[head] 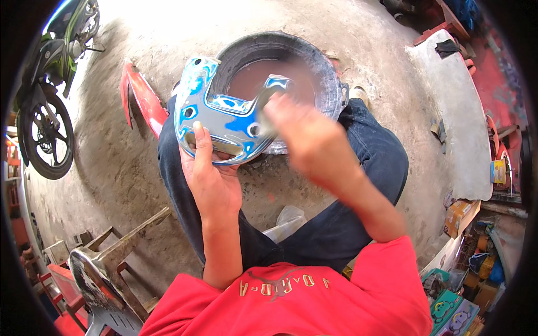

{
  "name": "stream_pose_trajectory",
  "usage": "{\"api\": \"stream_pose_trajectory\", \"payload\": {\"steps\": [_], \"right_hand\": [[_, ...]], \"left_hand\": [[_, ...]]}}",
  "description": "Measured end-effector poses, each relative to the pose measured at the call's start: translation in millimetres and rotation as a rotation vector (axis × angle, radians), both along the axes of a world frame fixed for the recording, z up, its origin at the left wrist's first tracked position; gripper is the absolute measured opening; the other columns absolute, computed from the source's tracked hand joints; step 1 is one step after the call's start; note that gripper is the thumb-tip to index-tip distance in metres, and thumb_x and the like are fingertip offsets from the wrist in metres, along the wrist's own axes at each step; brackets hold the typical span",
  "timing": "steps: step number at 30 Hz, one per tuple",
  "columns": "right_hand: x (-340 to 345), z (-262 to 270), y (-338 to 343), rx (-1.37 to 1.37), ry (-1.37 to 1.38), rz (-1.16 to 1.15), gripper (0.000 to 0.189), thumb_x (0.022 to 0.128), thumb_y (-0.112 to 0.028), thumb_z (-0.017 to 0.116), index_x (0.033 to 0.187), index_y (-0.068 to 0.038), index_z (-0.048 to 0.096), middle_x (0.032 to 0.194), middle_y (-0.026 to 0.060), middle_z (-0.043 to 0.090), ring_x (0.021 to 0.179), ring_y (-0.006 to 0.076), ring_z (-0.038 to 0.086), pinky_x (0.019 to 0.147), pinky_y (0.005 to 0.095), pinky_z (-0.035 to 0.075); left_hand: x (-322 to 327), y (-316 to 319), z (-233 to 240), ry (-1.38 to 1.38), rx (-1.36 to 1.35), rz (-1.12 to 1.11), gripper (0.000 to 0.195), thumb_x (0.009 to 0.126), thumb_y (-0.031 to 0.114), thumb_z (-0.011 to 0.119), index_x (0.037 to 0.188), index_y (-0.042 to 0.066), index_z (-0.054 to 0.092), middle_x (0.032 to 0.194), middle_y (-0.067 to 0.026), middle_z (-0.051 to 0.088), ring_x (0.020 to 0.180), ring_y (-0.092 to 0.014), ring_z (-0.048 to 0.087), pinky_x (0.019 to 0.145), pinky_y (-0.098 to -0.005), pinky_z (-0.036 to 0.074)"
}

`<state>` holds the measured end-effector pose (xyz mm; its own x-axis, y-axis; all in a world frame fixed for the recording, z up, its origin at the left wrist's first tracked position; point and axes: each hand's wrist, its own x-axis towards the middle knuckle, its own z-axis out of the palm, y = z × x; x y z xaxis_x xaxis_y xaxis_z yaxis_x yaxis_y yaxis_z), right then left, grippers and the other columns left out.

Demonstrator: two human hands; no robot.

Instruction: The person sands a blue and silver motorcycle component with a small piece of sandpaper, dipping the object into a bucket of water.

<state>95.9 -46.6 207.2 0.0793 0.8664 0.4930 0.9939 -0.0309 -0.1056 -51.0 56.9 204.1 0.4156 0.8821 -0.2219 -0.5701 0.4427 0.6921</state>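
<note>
My left hand (214,180) grips the lower edge of a curved plastic motorcycle fairing panel (222,115), thumb on its face beside a long slot. Sanded patches of blue, white and grey pattern the panel, which has several round holes. My right hand (298,130) is blurred; its fingers press a dark, flat sanding pad or sheet (267,111) against the panel's right arm. Behind the panel stands a round black tub (332,80) holding murky brownish water (252,75). My fingers hide part of the pad.
A red fairing piece (145,96) lies on the concrete floor (126,180) by my left knee. A motorcycle (48,109) stands at far left. A worn chair (101,277) and wooden frame (138,229) are lower left. Right are a pale slab (449,122), cardboard box (460,216) and assorted clutter (479,264).
</note>
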Motion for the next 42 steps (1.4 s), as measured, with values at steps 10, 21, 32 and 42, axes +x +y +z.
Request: {"api": "stream_pose_trajectory", "payload": {"steps": [10, 21, 32, 42], "right_hand": [[32, -1, 0, -0.078, 0.040, -0.154, 0.043, 0.088, -0.013, 0.060, 0.126, 0.006, 0.061, 0.123, 0.0231, 0.069, 0.115, 0.0299, 0.069, 0.098, 0.0401, 0.055], [27, 2, -5, -0.092, 0.047, -0.112, 0.043, 0.089, -0.011, 0.057, 0.127, 0.007, 0.061, 0.126, 0.0244, 0.068, 0.116, 0.0334, 0.068, 0.099, 0.0416, 0.054], [12, 9, -5, -0.116, 0.105, -0.124, 0.042, 0.090, -0.009, 0.054, 0.128, 0.007, 0.059, 0.126, 0.0255, 0.067, 0.114, 0.0356, 0.068, 0.099, 0.0414, 0.053], [-19, 5, -7, -0.010, 0.045, 0.089, 0.043, 0.090, -0.010, 0.055, 0.128, 0.008, 0.059, 0.128, 0.0269, 0.065, 0.117, 0.0363, 0.067, 0.100, 0.0416, 0.053]], "left_hand": [[-4, 2, -7, -0.071, 0.014, -0.066, 0.032, 0.105, 0.013, 0.054, 0.134, 0.001, 0.050, 0.123, -0.0136, 0.067, 0.105, -0.023, 0.072, 0.078, -0.0410, 0.066], [-1, 0, -5, -0.014, -0.007, -0.034, 0.032, 0.105, 0.016, 0.055, 0.134, 0.003, 0.051, 0.119, -0.0114, 0.068, 0.101, -0.020, 0.072, 0.074, -0.0380, 0.064], [-4, -1, -4, 0.011, 0.018, -0.058, 0.033, 0.106, 0.017, 0.054, 0.136, 0.004, 0.049, 0.121, -0.0109, 0.067, 0.103, -0.020, 0.071, 0.080, -0.0374, 0.063], [-3, 0, -5, 0.021, 0.030, -0.064, 0.033, 0.107, 0.019, 0.053, 0.138, 0.006, 0.048, 0.125, -0.0100, 0.066, 0.104, -0.020, 0.071, 0.079, -0.0377, 0.065]]}}
